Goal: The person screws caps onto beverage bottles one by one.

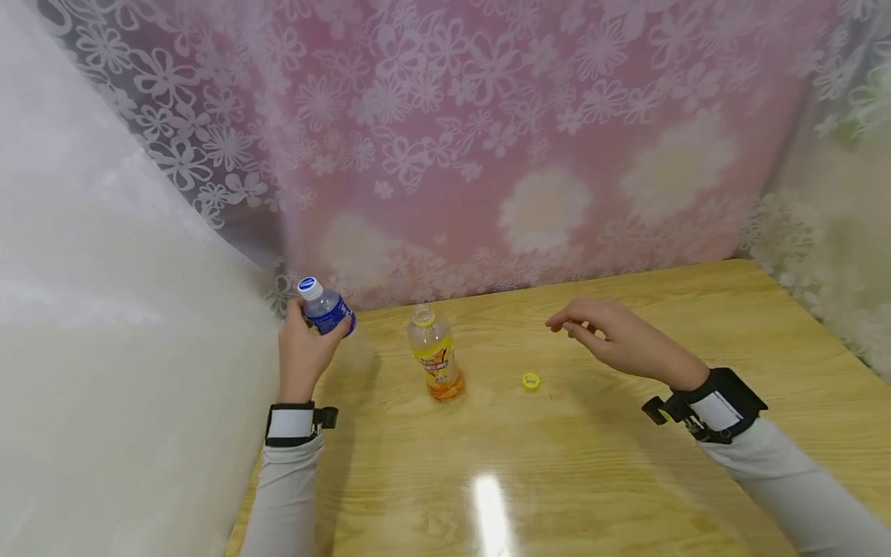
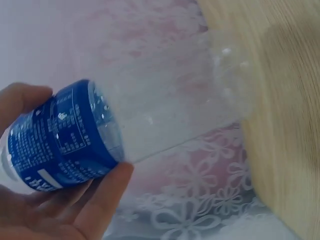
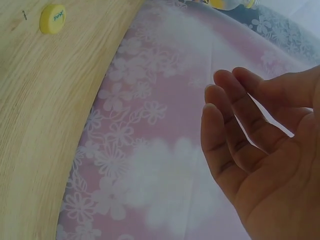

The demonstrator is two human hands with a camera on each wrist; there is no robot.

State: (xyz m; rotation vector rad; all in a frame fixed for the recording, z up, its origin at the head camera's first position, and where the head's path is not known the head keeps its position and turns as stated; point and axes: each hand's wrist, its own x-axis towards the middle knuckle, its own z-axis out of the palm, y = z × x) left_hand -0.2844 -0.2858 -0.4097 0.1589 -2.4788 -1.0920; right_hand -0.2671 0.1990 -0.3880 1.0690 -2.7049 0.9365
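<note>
My left hand (image 1: 303,348) grips a clear plastic bottle (image 1: 327,309) round its blue label, at the table's left back. A white cap with a blue top sits on this bottle, which is tilted; the left wrist view shows its clear lower part (image 2: 180,97). Right of it, an uncapped drink bottle (image 1: 437,356) stands upright on the table, with a yellow and orange label and a little orange liquid at the bottom. A yellow bottle cap (image 1: 531,381) lies on the wood. Above the table at right, my right hand (image 1: 612,336) holds nothing, its fingers loosely bent.
The wooden table (image 1: 592,480) ends at the back against a pink floral curtain (image 1: 445,155). A pale translucent sheet (image 1: 125,348) hangs close along the left side. Another flowered curtain (image 1: 835,232) borders the right.
</note>
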